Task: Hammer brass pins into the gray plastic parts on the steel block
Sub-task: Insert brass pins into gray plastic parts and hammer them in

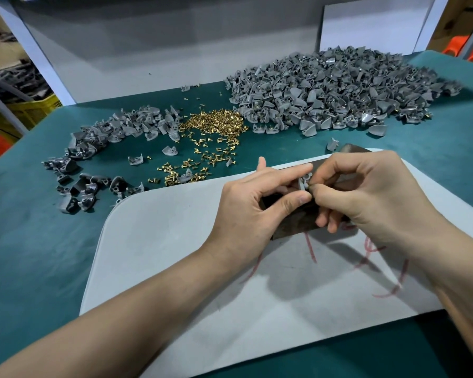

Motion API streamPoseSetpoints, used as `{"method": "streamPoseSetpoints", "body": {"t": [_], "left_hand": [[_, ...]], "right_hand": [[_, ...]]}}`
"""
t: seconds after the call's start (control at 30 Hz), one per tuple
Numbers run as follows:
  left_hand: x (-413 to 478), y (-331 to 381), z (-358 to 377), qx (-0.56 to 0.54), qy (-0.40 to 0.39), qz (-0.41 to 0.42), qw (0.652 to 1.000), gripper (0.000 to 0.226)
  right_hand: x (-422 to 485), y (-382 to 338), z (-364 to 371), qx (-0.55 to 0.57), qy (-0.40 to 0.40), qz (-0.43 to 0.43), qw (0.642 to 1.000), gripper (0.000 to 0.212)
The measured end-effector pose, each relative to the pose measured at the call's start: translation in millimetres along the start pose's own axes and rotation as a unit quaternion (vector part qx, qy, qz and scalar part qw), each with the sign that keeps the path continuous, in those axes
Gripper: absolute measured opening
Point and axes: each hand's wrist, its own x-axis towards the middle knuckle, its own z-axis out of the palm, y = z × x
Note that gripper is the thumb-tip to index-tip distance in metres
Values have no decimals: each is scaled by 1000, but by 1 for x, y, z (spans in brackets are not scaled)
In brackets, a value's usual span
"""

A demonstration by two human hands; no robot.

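Observation:
A small gray plastic part [303, 182] stands on the dark steel block [298, 226], which lies on a gray mat [191, 257]. My left hand [254, 203] pinches the part between thumb and forefinger. My right hand [366, 192] pinches something tiny at the part's hole, likely a brass pin, mostly hidden by the fingertips. A heap of loose brass pins [216, 126] lies on the green table beyond the mat. No hammer is visible.
A large pile of gray parts [333, 88] covers the far right of the green table [30, 241]. A smaller pile of gray parts [115, 132] curves along the left. Red scribbles mark the mat near my right wrist. A gray board stands behind.

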Motion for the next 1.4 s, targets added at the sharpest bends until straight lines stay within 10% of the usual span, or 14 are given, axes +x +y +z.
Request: {"method": "streamPoseSetpoints", "body": {"t": [0.4, 1.4], "left_hand": [[-2, 3, 1, -72, -6, 11, 997, 31], [-1, -1, 4, -34, 36, 52, 997, 32]], "right_hand": [[4, -2, -7, 146, -25, 96, 984, 25], [6, -4, -11, 119, -82, 97, 985, 14]]}}
